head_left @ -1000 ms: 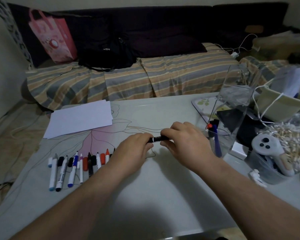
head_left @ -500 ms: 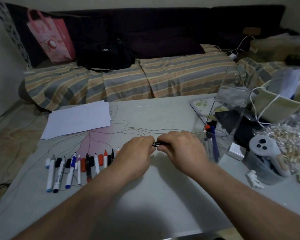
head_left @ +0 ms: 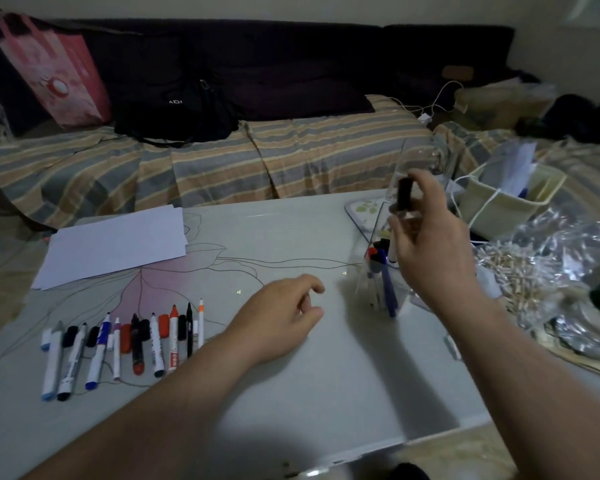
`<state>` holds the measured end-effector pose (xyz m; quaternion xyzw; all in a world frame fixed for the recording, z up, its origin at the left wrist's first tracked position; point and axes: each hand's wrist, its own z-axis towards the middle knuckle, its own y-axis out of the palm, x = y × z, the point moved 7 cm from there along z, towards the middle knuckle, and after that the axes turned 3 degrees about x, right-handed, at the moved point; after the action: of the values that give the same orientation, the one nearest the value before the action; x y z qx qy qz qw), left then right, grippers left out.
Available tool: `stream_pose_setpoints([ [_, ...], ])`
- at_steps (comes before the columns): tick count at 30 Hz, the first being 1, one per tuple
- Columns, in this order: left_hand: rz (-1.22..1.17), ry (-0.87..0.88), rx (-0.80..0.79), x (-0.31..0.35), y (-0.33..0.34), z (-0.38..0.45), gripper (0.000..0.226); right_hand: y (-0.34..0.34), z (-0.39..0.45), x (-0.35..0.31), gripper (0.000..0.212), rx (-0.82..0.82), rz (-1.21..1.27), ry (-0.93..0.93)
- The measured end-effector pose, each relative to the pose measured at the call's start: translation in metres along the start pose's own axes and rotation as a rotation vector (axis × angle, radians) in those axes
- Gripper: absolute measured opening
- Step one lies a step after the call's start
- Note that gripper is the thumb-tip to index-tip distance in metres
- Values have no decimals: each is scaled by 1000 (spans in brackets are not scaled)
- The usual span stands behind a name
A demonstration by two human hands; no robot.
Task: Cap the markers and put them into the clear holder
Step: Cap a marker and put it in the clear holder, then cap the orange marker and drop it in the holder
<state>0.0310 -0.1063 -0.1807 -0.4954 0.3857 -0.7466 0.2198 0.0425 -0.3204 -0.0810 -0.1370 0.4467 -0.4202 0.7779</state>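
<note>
Above clear holder [head_left: 378, 271]: right hand [head_left: 430, 244] w/ black marker [head_left: 404, 192], upright.

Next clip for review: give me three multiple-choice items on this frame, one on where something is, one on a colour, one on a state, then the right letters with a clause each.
1. Where is the black marker in the right hand?
A. Held upright above the clear holder
B. Flat on the white paper
C. In the row of markers

2. What colour is the bag on the sofa at far left?
A. Green
B. Pink
C. Yellow

3. What is the state of the left hand?
A. Gripping a cap
B. Pressing on the paper
C. Empty, fingers loosely curled over the table

Answers:
1 A, the marker stands in the fingers above the holder's markers.
2 B, the bag is pink with a pale round print.
3 C, nothing shows between its fingers.
</note>
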Motion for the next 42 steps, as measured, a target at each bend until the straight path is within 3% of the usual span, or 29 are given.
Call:
stream_pose_setpoints([
  [2, 80, 57, -63, 8, 15, -2, 23, 3, 0, 16, 65, -44, -71, 0],
  [4, 104, 81, -105, 11, 27, -3, 23, 14, -2, 30, 58, -103, -112, -20],
  [7, 123, 107, -131, 12, 37, -5, 22, 30, -7, 49, 36, -187, -123, -22],
  [10, 141, 99, -150, 9, 41, -7, 21, 47, -11, 58, 9, -241, -264, -148],
  [14, 158, 45, -209, -4, 44, -10, 25, 59, -10, 63, 18, -259, -458, -218],
  [19, 208, -30, -231, -31, 26, -18, 22, 61, -16, 11, 24, -125, -306, -198],
  [25, 339, -276, -89, -108, -37, -28, 25, 156, -76, -63, 31, -589, -111, -296],
  [30, 400, -480, 44, -165, -81, -54, 25, 231, -138, -101, 29, -925, -144, -414],
  [36, 405, -514, 37, -182, -82, -62, 29, 271, -157, -107, 31, -995, -163, -430],
  [42, 486, -528, -52, -181, -71, -59, 26, 273, -149, -100, 27, -898, -309, -415],
])
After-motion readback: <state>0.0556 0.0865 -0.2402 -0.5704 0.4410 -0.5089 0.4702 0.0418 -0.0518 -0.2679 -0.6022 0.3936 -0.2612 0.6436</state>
